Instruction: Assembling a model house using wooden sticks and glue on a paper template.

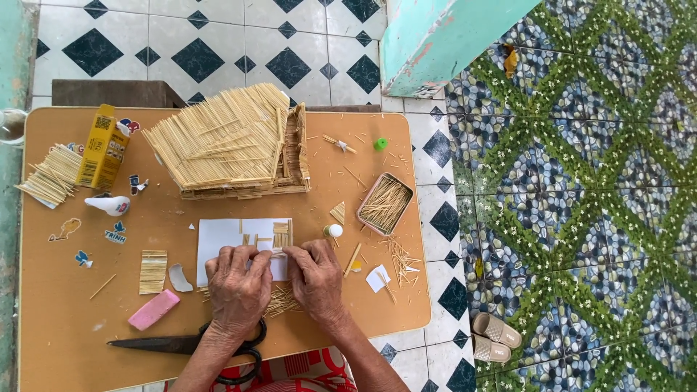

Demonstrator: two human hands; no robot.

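Both hands' fingers, left hand [238,284] and right hand [314,276], pinching one white paper sheet [221,239], long axis left-right.

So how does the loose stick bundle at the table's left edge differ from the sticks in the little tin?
The loose bundle lies fanned out on the bare table beside the yellow box; the sticks in the tin sit packed within its walls. The bundle looks longer and larger than the tin's load. Both are pale, thin wooden sticks, and neither hand touches them.
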